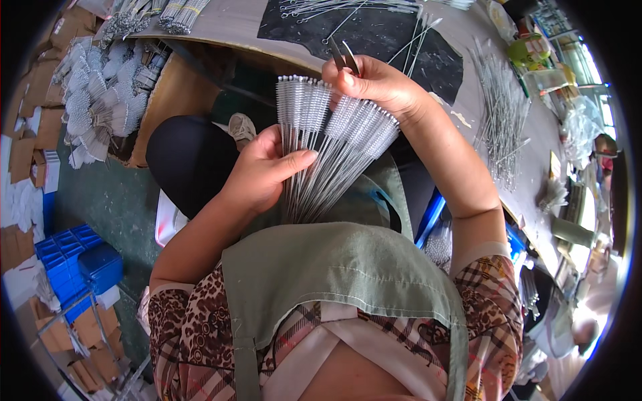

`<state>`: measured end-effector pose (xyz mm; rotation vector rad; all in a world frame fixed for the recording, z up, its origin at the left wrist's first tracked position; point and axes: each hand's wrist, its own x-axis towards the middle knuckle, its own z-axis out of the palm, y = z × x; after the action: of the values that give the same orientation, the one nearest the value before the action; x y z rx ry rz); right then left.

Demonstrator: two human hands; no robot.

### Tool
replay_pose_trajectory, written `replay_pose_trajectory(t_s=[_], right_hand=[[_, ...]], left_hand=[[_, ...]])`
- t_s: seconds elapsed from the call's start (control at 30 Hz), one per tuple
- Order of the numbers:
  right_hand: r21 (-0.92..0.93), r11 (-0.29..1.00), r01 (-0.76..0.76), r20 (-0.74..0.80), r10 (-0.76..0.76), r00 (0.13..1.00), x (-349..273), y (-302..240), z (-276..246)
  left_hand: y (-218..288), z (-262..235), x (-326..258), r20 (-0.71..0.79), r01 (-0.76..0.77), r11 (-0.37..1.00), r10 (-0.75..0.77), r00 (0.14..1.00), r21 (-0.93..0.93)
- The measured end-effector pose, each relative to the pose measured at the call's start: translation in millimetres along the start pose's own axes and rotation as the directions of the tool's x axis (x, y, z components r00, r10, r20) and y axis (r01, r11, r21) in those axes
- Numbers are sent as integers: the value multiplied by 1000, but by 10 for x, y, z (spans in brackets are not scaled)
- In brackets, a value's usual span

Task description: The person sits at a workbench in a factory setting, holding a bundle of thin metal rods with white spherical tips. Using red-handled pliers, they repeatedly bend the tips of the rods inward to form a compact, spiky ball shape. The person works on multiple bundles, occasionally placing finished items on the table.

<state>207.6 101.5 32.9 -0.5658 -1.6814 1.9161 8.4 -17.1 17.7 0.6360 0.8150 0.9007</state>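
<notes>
My left hand [257, 167] is closed round a fanned bunch of thin wire tube brushes [338, 150], its thumb lying across the wire stems. Their clear bristled heads point up and away from me, split by a gap into two clusters. At the far edge of the fan, my right hand [378, 85] grips a dark two-pronged metal tool [344, 59]; whether it is tweezers or snips I cannot tell. The tool's prongs point away and stand a little apart. Fingers of my right hand are by the brush tips, partly hidden behind them.
A table [234, 27] curves round ahead and right, with a black mat [301, 27] bearing loose looped wires. More brushes [501, 113] lie on the right. Left stand a cardboard box [170, 100], bundled brushes [107, 100] and blue crates [70, 257]. My knee [190, 160] is below.
</notes>
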Motion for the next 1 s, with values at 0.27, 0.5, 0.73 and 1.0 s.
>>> replay_pose_trajectory(t_s=[0.27,0.5,0.73,1.0], right_hand=[[-12,998,-67,-159,64,985,-39,-144,132],[-46,999,-3,-37,1,999,-40,-10,-24],[41,998,-54,-105,58,993,-69,-90,88],[67,997,-34,-76,39,996,-94,-38,51]], left_hand=[[-2,18,36,-22,-8,999,9,1000,33],[-1,33,41,-57,-3,998,0,998,-58],[-34,27,36,-64,-32,999,35,997,42],[25,66,61,13,32,999,-32,999,-3]])
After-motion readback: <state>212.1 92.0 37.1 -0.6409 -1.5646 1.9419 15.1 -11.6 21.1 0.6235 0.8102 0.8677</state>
